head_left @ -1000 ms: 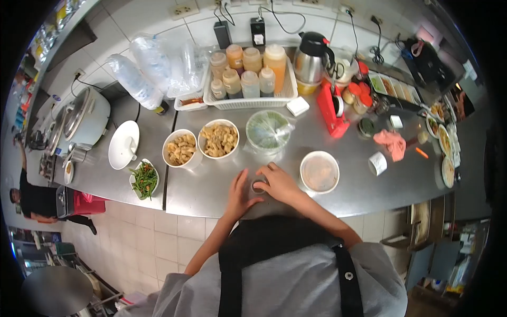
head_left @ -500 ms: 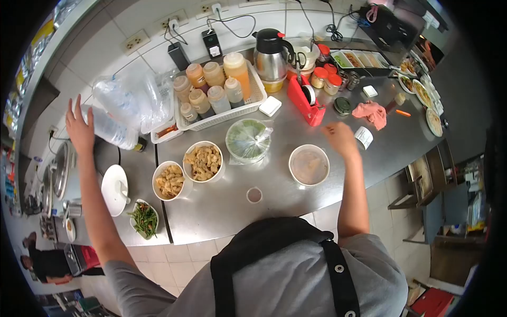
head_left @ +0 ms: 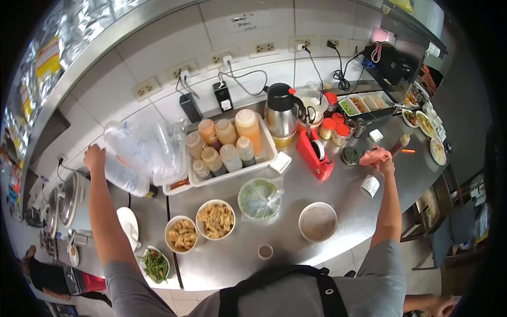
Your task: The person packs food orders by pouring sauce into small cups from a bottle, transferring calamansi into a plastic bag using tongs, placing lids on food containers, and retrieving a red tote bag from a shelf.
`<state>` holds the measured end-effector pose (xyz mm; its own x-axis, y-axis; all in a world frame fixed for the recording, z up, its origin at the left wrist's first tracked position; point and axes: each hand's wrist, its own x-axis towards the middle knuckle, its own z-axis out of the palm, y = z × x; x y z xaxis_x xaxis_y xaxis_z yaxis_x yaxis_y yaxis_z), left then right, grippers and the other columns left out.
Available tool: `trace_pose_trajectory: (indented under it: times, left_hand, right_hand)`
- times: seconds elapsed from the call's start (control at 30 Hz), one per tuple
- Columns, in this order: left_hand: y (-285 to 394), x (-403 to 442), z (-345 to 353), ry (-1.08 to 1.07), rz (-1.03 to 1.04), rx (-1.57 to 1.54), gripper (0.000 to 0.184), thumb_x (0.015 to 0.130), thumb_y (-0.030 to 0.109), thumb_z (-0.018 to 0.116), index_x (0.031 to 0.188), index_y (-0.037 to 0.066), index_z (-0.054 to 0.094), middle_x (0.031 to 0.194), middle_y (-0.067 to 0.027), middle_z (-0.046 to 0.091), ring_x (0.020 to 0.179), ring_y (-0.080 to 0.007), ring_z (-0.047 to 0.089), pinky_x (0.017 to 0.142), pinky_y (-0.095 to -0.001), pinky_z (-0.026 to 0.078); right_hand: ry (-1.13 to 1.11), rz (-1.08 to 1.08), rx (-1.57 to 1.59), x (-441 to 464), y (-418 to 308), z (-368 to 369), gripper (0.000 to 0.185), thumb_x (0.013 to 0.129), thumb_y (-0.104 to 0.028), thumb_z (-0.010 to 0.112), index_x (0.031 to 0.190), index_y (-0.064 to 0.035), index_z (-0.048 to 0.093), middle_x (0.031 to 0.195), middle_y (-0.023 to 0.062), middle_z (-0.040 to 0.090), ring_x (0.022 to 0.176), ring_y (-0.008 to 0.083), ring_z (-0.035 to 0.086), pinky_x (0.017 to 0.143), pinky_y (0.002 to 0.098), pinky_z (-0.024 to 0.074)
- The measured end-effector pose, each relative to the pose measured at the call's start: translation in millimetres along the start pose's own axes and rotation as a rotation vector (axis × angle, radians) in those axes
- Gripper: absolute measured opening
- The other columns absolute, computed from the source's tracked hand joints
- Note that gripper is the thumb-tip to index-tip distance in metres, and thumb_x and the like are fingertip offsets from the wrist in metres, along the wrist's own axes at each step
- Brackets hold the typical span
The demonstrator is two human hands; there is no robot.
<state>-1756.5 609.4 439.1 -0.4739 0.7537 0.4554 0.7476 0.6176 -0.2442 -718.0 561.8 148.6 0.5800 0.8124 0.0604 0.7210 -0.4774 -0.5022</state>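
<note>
Cloth (head_left: 374, 156) gripped in our right hand (head_left: 387, 166), our left hand (head_left: 95, 157) at plastic pack (head_left: 125, 175), grip unclear, wall note (head_left: 247, 21) illegible

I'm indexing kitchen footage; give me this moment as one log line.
left hand: at clear plastic pack, grip unclear | right hand: at pink cloth, grip unclear | small cup: on steel counter

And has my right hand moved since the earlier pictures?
Yes, your right hand has moved farther right of the red tape dispenser, and is now at the pink cloth.
</note>
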Motion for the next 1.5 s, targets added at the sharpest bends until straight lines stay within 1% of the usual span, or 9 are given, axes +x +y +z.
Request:
trace_pose_trajectory:
  times: [0.13, 0.3, 0.37, 0.53, 0.77, 1.0, 1.17, 1.3, 1.5]
  left_hand:
    - [-16.8, 28.6, 40.1, 0.137, -0.184, -0.328, 0.032, 0.084, 0.038, 0.067, 0.091, 0.007, 0.072, 0.098, -0.0153, 0.07, 0.094, -0.0359, 0.066, 0.08, -0.0467, 0.052]
    - [-54.8, 53.0, 81.3, 0.19, -0.307, -0.49, 0.04, 0.086, 0.041, 0.064, 0.089, 0.002, 0.072, 0.099, -0.0211, 0.069, 0.095, -0.038, 0.066, 0.083, -0.0484, 0.051]
    - [-80.1, 69.8, 106.7, 0.228, 0.003, -0.041, 0.044, 0.083, 0.045, 0.065, 0.091, 0.002, 0.072, 0.101, -0.0219, 0.068, 0.098, -0.0391, 0.065, 0.086, -0.0487, 0.05]
    - [-46.9, 23.0, 50.2, 0.187, -0.219, -0.331, 0.03, 0.082, 0.034, 0.061, 0.095, 0.01, 0.073, 0.1, -0.0192, 0.069, 0.097, -0.0397, 0.065, 0.084, -0.0487, 0.052]
    - [-26.9, 5.8, 27.3, 0.311, -0.391, -0.633, 0.033, 0.085, 0.037, 0.06, 0.103, 0.011, 0.072, 0.104, -0.0149, 0.07, 0.096, -0.0368, 0.066, 0.082, -0.0455, 0.052]
    - [-11.2, -25.1, -95.8, 1.152, -0.124, -0.766, 0.021, 0.095, 0.027, 0.059, 0.101, 0.011, 0.071, 0.086, -0.0091, 0.068, 0.075, -0.0264, 0.064, 0.067, -0.0365, 0.049]
    - [3.5, -132.3, -230.1, 0.651, 0.03, -1.343, 0.023, 0.095, 0.026, 0.063, 0.097, 0.005, 0.071, 0.073, 0.0018, 0.061, 0.064, -0.006, 0.049, 0.059, -0.0215, 0.039]
    - [8.8, -179.0, -257.0, 0.406, 0.147, -1.575, 0.023, 0.095, 0.025, 0.063, 0.097, 0.004, 0.071, 0.075, 0.0059, 0.061, 0.063, -0.0022, 0.047, 0.055, -0.0196, 0.035]
    - [16.2, -247.1, -215.9, 0.003, -0.014, -1.787, 0.047, 0.096, 0.027, 0.061, 0.134, 0.004, 0.048, 0.116, -0.0078, 0.057, 0.105, -0.0154, 0.053, 0.092, -0.0298, 0.041]
  right_hand:
    - [-0.167, -0.298, 1.427, 8.7, 13.7, 44.5, 0.032, 0.095, -0.02, 0.056, 0.124, -0.0061, 0.056, 0.12, 0.0148, 0.064, 0.107, 0.0245, 0.064, 0.091, 0.035, 0.0535]
    - [0.157, -0.653, -0.568, 27.7, 28.9, 43.5, 0.057, 0.086, -0.034, 0.065, 0.134, -0.0065, 0.052, 0.126, 0.0151, 0.062, 0.113, 0.0276, 0.061, 0.099, 0.0381, 0.0463]
    - [0.094, -0.645, 0.037, 71.0, 63.9, 69.0, 0.056, 0.08, -0.031, 0.071, 0.129, -0.0063, 0.058, 0.122, 0.0153, 0.064, 0.115, 0.0272, 0.06, 0.1, 0.0387, 0.0453]
    - [-0.109, -0.198, -0.196, 16.5, -11.6, 10.7, 0.038, 0.079, -0.02, 0.071, 0.112, -0.0023, 0.068, 0.114, 0.0182, 0.066, 0.116, 0.0293, 0.059, 0.097, 0.0379, 0.0464]
    - [0.05, -0.556, -0.123, -107.4, -146.9, -51.5, 0.03, 0.084, -0.015, 0.067, 0.109, 0.0014, 0.066, 0.106, 0.0192, 0.068, 0.1, 0.035, 0.064, 0.092, 0.0392, 0.0469]
    - [0.017, -0.77, 0.155, -205.3, -280.6, -97.9, 0.026, 0.089, -0.013, 0.063, 0.11, 0.0015, 0.066, 0.11, 0.0188, 0.066, 0.102, 0.0343, 0.061, 0.092, 0.0397, 0.0452]
    - [-0.191, -1.145, 0.448, -304.1, -385.6, -101.6, 0.028, 0.087, -0.015, 0.068, 0.114, -0.005, 0.066, 0.116, 0.0151, 0.066, 0.109, 0.0323, 0.061, 0.096, 0.0403, 0.0451]
    - [-0.356, -1.452, 0.779, -389.0, -462.9, -81.3, 0.084, 0.076, -0.022, 0.079, 0.148, -0.0191, 0.036, 0.152, 0.0159, 0.032, 0.137, 0.0363, 0.033, 0.111, 0.0458, 0.0318]
    - [-0.4, -1.399, 1.26, -452.9, -496.0, -30.2, 0.046, 0.071, 0.004, 0.067, 0.115, -0.0055, 0.061, 0.108, 0.0147, 0.059, 0.098, 0.031, 0.062, 0.08, 0.0366, 0.051]
